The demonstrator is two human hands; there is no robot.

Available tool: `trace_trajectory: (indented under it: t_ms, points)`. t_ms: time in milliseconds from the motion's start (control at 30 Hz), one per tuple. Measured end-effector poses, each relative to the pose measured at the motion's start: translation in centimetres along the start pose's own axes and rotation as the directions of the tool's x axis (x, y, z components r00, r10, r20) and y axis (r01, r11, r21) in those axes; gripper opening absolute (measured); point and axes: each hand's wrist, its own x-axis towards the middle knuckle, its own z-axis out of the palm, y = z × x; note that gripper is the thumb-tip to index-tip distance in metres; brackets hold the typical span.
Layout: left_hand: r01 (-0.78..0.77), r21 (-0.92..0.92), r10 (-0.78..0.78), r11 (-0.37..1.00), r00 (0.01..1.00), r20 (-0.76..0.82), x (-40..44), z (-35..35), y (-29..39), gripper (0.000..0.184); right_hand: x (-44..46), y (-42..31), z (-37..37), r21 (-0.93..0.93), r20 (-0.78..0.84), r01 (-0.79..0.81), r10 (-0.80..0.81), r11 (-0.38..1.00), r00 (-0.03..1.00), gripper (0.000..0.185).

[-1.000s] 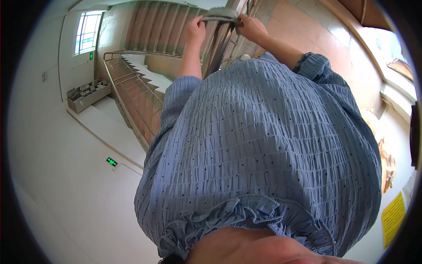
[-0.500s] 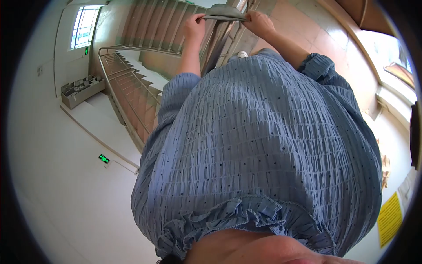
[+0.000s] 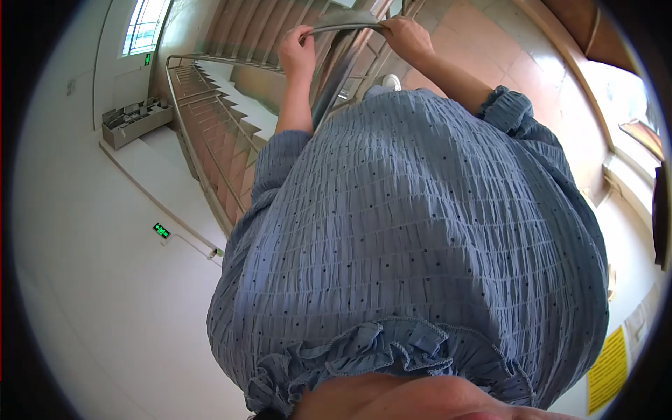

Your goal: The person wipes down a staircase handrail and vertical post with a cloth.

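A grey cloth (image 3: 343, 21) is stretched between my two hands near the top edge of the view. My left hand (image 3: 297, 50) pinches one end of it, and my right hand (image 3: 407, 38) grips the other end. Below the cloth runs a dark handrail (image 3: 334, 82) with metal bars beside it. The cloth's lower edge is a taut, slightly arched band that crosses over the rail. Whether the cloth touches the rail cannot be made out.
Stairs with a metal railing (image 3: 210, 133) descend at the left. A grey box of items (image 3: 136, 126) stands by the wall. A white shoe (image 3: 392, 82) shows on the tiled floor (image 3: 483, 49). A yellow sign (image 3: 607, 371) is at the lower right.
The hands have spread farther apart, mostly by the left hand moving left, and the cloth between them is drawn wider and flatter. The camera view has shifted slightly.
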Motion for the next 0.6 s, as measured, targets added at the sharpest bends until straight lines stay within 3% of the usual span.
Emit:
trace_trajectory:
  t_ms: [100,233,333,400,433,500,567,600]
  points:
    - [0.034,0.102,-0.038,0.994,0.999,0.032,-0.4,-0.1,-2.5,0.013,-0.5,-1.8,0.4,0.092,0.101,-0.085,0.076,0.992,0.992,0.02]
    - [0.102,0.172,-0.107,0.98,0.994,0.019,-2.0,-1.8,-2.8,0.011,-1.2,-1.2,2.2,0.152,0.163,-0.052,0.027,0.987,0.986,0.019]
    - [0.192,0.15,-0.201,0.97,0.978,0.048,-1.5,-3.5,-2.9,0.009,-0.6,-1.6,2.5,0.211,0.069,0.047,-0.063,0.976,0.996,0.018]
    - [0.221,0.024,-0.222,0.975,0.975,0.018,0.0,-3.9,-3.3,0.011,0.9,-1.8,2.3,0.254,-0.185,0.281,-0.239,0.925,0.953,0.019]
    - [0.222,0.028,-0.222,0.975,0.975,0.014,0.5,-4.5,-2.2,0.011,1.1,-2.4,0.8,0.258,-0.186,0.285,-0.242,0.923,0.952,0.019]
    - [0.24,0.015,-0.24,0.971,0.971,0.002,2.3,-5.8,-0.6,0.009,2.6,-3.7,-1.4,0.52,0.25,-0.026,-0.123,0.854,0.961,0.024]
    - [0.176,0.038,-0.176,0.984,0.984,-0.022,3.4,-7.1,0.1,0.012,3.6,-3.1,-0.9,0.609,0.274,-0.058,-0.14,0.791,0.952,0.024]
    - [0.046,0.106,-0.05,0.993,0.998,0.042,3.9,-7.8,0.1,0.014,3.9,-3.2,-1.0,0.687,0.306,-0.107,-0.153,0.719,0.94,0.024]
